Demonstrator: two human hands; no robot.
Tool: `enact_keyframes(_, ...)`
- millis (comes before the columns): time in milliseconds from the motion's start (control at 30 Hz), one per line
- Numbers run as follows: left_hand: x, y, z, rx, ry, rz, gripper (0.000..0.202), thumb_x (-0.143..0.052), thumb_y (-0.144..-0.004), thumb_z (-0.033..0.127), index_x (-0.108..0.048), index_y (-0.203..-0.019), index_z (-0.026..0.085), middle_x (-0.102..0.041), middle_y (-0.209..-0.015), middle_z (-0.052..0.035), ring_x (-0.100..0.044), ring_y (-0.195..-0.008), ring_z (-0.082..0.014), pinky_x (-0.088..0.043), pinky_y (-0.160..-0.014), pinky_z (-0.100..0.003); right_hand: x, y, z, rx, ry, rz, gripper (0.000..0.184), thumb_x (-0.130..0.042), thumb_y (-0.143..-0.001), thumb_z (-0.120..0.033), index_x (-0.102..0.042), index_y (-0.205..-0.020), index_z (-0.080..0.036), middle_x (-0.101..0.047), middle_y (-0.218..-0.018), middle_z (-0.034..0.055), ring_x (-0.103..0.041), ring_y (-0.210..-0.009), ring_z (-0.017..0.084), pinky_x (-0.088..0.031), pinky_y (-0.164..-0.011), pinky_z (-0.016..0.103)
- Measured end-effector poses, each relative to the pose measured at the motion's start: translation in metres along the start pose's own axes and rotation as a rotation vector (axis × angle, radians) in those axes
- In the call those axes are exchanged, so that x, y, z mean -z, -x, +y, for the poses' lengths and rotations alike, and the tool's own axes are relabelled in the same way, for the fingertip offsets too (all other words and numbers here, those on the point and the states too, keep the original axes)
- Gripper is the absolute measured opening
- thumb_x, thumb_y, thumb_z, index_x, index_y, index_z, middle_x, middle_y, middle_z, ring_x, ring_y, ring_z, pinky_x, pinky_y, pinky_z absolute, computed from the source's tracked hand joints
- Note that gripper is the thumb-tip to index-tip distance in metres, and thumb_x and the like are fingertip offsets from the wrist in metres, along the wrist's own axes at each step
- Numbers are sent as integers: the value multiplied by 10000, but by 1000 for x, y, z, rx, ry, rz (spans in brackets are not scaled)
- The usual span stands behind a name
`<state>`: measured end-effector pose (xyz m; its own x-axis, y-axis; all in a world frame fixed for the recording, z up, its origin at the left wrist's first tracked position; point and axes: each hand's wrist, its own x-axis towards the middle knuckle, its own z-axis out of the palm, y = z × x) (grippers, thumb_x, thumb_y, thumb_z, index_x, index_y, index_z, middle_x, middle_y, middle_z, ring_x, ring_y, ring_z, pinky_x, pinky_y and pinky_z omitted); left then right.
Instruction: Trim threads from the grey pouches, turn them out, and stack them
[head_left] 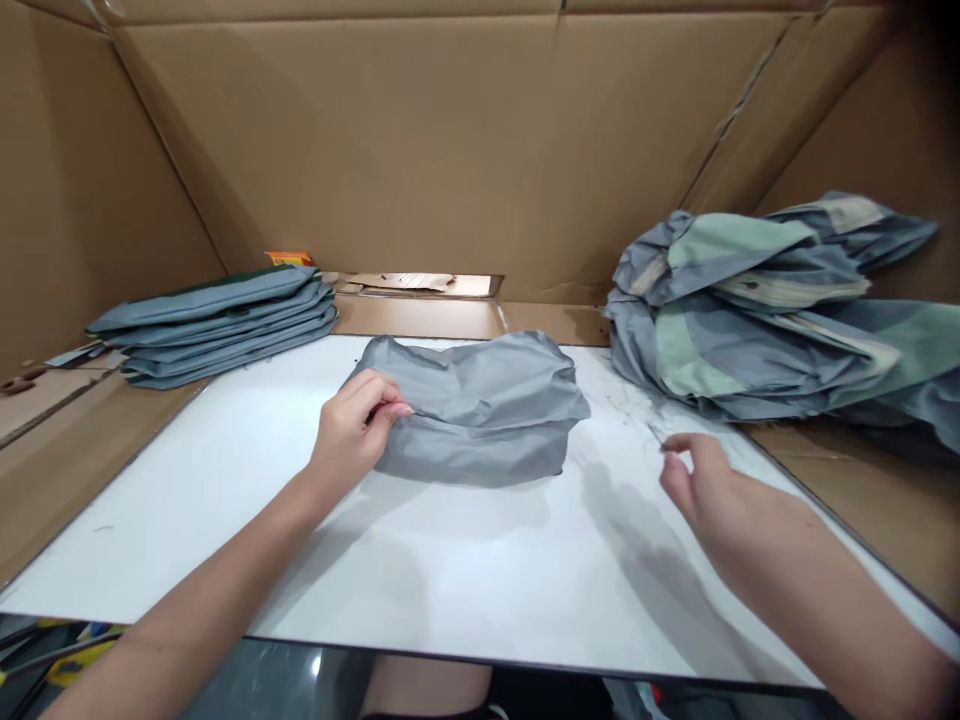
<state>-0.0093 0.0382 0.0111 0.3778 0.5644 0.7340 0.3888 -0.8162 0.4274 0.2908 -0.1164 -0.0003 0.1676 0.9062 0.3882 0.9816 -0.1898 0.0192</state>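
Gray cloth piece [480, 415] sits bunched on the white tabletop [187, 570], just right of the left hand [351, 430] and touching it. Left hand clamped on the cloth's left edge, fingertips pinching a fold. Right hand [694, 480] apart from the cloth, off to its right, above the tabletop, fingertips [673, 443] together; can't tell if they hold a thin thread. Dark thread scraps [626, 410] lie just ahead of the right hand. Farther ahead of it: heap of gray-green cloth [750, 320], overlapping the tabletop's far corner. Ahead and left of the left hand: stack of folded gray-green pieces [210, 325], small orange packet [289, 258] behind it. Cardboard walls [450, 130] surround the lot.
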Motion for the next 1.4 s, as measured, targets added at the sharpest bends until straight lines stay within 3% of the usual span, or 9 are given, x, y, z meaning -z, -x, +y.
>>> enact_keyframes(100,-4,0,2,-15,1,0,170,-502,-863,176,-513,-694,175,-560,-714,-9,-521,-690,-102,-416,-626,-219,27,-19,-26,120,-72,84,241,-293,-926,-331,-498,-961,-208,-631,-682,62,-570,-480,176,-316,-429,268)
enact_keyframes(167,-6,1,2,-4,0,14,175,-498,-864,182,-506,-689,175,-556,-711,-8,-518,-684,-103,-418,-620,-219,36,-31,-54,333,-160,105,269,-287,-933,-360,-501,-1017,-220,-642,-754,38,-574,-484,142,-331,-436,250)
enact_keyframes(233,-7,0,1,19,4,33,169,-504,-859,180,-511,-690,175,-552,-711,-9,-514,-678,-102,-414,-595,-212,36,-42,-83,519,-101,63,253,-335,-923,-343,-533,-966,-193,-620,-743,32,-528,-426,116,-276,-407,250)
enact_keyframes(333,-7,0,0,40,28,41,154,-510,-852,166,-516,-698,174,-545,-721,-9,-510,-684,-100,-414,-582,-202,28,-60,-117,616,16,-26,211,-404,-910,-295,-558,-887,-152,-592,-676,37,-532,-444,132,-193,-403,260)
enact_keyframes(433,-6,1,0,49,45,45,154,-503,-852,146,-506,-701,174,-539,-726,-5,-507,-691,-97,-418,-589,-199,22,-74,-134,614,30,-136,236,-408,-917,-308,-559,-867,-133,-599,-645,50,-570,-489,153,-175,-414,254)
enact_keyframes(600,-7,1,0,19,7,54,159,-506,-844,113,-499,-699,178,-533,-715,2,-504,-683,-92,-416,-599,-198,21,-83,-141,595,37,-242,256,-414,-914,-362,-542,-844,-152,-561,-545,29,-581,-504,181,-165,-425,258)
enact_keyframes(933,-9,1,-1,-13,-21,81,159,-518,-833,87,-507,-700,173,-548,-710,10,-513,-672,-82,-414,-610,-186,18,-86,-142,565,-18,-304,243,-426,-916,-360,-546,-841,-162,-562,-553,10,-533,-476,145,-172,-442,241)
enact_keyframes(1233,-8,1,-1,10,-28,66,182,-498,-820,36,-505,-698,170,-543,-717,9,-512,-683,-80,-415,-608,-179,13,-85,-138,599,-67,-241,227,-436,-915,-329,-534,-793,-165,-550,-539,-4,-512,-456,132,-175,-441,246)
enact_keyframes(1400,-11,-3,3,149,62,97,187,-506,-844,121,-496,-664,169,-532,-696,11,-509,-645,-81,-418,-572,-186,15,-86,-121,553,-116,-59,217,-471,-893,-342,-533,-830,-144,-558,-546,2,-518,-449,131,-214,-429,237)
